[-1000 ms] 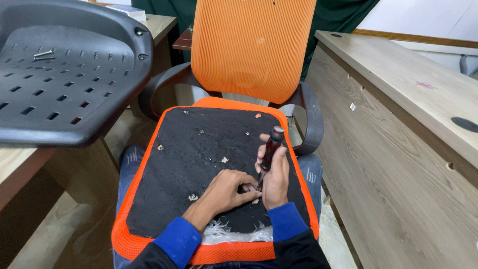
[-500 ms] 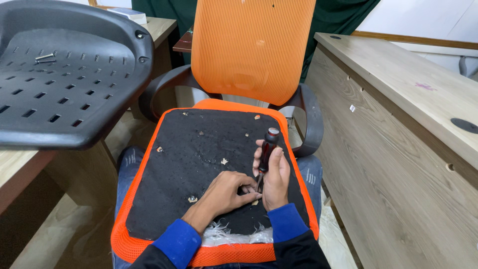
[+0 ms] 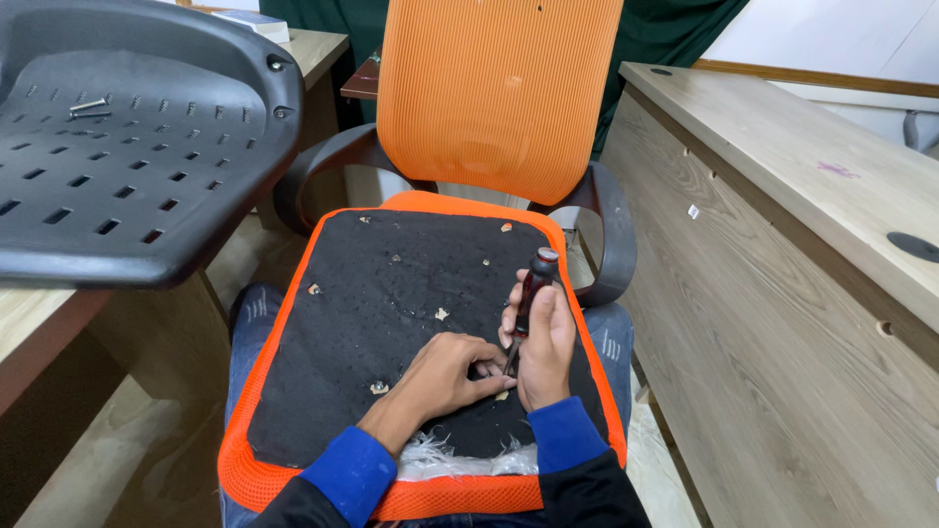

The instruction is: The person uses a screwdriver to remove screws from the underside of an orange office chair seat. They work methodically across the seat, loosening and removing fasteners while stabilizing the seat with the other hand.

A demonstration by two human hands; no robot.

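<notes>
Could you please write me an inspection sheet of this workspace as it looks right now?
Surface: black seat board with orange mesh edging, lying on the person's lap.
Job's things: dark-handled screwdriver, tip down on the board near its right edge.
Clutter: pale foam crumbs scattered on the board; white frayed fibres at its near edge.
Hands: right hand gripping the screwdriver; left hand resting on the board, fingers by the tip.
Cables: nothing seen.
Surroundings: orange mesh chair back ahead; black perforated plastic seat shell holding loose screws at left; wooden desk at right.
</notes>
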